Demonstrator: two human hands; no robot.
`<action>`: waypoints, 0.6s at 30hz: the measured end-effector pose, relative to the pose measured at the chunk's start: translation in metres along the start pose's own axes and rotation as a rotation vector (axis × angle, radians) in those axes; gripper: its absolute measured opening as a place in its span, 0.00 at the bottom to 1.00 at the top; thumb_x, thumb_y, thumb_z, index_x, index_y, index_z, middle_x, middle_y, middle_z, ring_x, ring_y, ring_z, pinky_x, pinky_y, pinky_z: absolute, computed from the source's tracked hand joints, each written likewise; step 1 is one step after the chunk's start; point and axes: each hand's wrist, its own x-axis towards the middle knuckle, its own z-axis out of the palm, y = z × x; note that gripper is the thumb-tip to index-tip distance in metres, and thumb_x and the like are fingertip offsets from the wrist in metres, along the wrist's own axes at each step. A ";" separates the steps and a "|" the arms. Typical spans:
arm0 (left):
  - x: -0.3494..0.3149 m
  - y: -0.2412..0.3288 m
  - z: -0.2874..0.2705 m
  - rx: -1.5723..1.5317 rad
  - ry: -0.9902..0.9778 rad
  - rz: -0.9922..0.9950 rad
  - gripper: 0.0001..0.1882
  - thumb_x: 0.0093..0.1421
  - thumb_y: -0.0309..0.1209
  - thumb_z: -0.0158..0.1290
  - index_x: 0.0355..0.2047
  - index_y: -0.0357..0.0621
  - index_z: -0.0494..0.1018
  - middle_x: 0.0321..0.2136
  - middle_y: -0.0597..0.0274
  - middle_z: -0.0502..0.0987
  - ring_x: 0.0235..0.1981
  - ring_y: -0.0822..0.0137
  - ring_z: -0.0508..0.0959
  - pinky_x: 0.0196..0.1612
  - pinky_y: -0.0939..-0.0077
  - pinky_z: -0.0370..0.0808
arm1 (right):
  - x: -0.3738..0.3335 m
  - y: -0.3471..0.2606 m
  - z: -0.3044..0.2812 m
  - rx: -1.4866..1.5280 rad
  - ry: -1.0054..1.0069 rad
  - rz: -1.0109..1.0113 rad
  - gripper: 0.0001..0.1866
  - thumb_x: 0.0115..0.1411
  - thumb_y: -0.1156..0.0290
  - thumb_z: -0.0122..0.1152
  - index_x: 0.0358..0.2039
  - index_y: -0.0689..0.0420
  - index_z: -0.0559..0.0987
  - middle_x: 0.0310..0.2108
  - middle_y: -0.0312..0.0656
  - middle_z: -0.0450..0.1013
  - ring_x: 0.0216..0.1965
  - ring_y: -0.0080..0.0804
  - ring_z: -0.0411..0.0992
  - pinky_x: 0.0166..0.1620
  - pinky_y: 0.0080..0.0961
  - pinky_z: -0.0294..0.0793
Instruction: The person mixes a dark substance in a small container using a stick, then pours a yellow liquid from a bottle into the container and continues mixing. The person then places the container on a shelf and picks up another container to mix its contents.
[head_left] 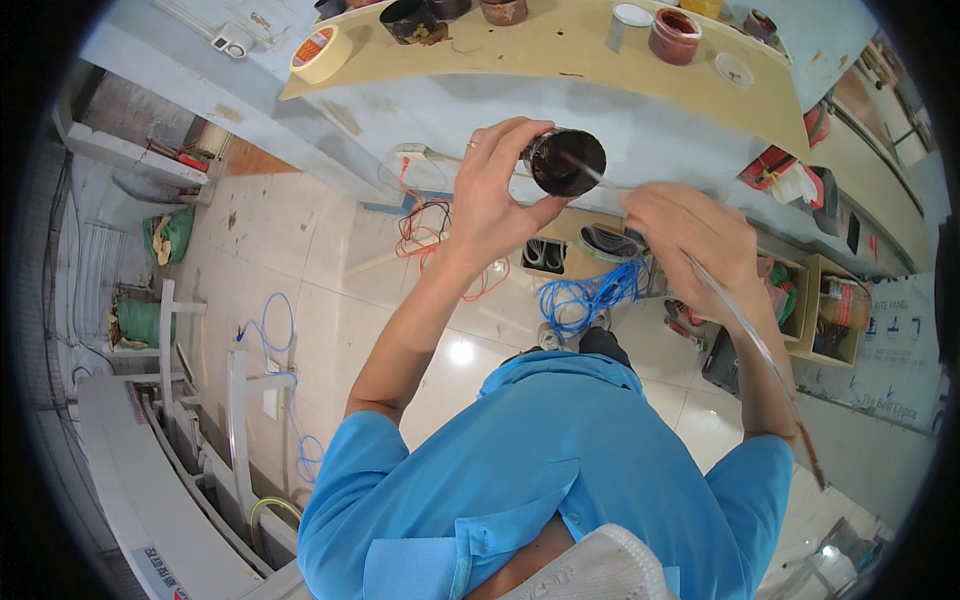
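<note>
My left hand [493, 185] is wrapped round a dark open cup [567, 163], its mouth facing me and dark brown-black stuff coating the inside. My right hand [695, 235], slightly blurred, grips a long thin stick [735, 308]. One end of the stick reaches into the cup's mouth. The other runs back along my right forearm to a reddish-brown tip. Beyond the hands, a tan-topped shelf [560, 50] carries a roll of cream tape [322, 54], dark pots [408, 20], a jar of reddish-brown stuff [675, 36] and a white-lidded container [629, 25].
Coiled blue hose [592, 297] and orange cable [425, 235] lie on the tiled floor [325, 305] below my hands. A wooden box [835, 312] of supplies stands at right. Pale metal frames [236, 430] and a long white panel [150, 480] are at left.
</note>
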 end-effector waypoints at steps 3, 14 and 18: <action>-0.001 0.001 0.005 -0.027 -0.008 0.021 0.43 0.39 0.21 0.76 0.61 0.48 0.78 0.58 0.58 0.80 0.53 0.57 0.78 0.47 0.66 0.78 | -0.004 0.002 0.003 0.019 -0.047 0.002 0.14 0.59 0.84 0.70 0.46 0.63 0.84 0.44 0.51 0.83 0.41 0.48 0.83 0.41 0.35 0.83; -0.012 0.002 0.010 -0.060 -0.043 0.024 0.41 0.42 0.24 0.76 0.60 0.48 0.78 0.58 0.57 0.80 0.53 0.57 0.78 0.48 0.66 0.78 | -0.023 -0.007 -0.003 -0.015 -0.072 0.033 0.19 0.53 0.84 0.70 0.48 0.64 0.84 0.44 0.49 0.82 0.41 0.47 0.83 0.42 0.36 0.84; -0.011 -0.001 0.011 -0.060 -0.056 0.038 0.40 0.42 0.24 0.75 0.60 0.48 0.78 0.57 0.58 0.80 0.52 0.57 0.78 0.48 0.66 0.77 | -0.024 -0.009 0.000 0.003 -0.060 -0.021 0.15 0.58 0.84 0.72 0.47 0.63 0.85 0.44 0.49 0.83 0.41 0.46 0.84 0.40 0.34 0.84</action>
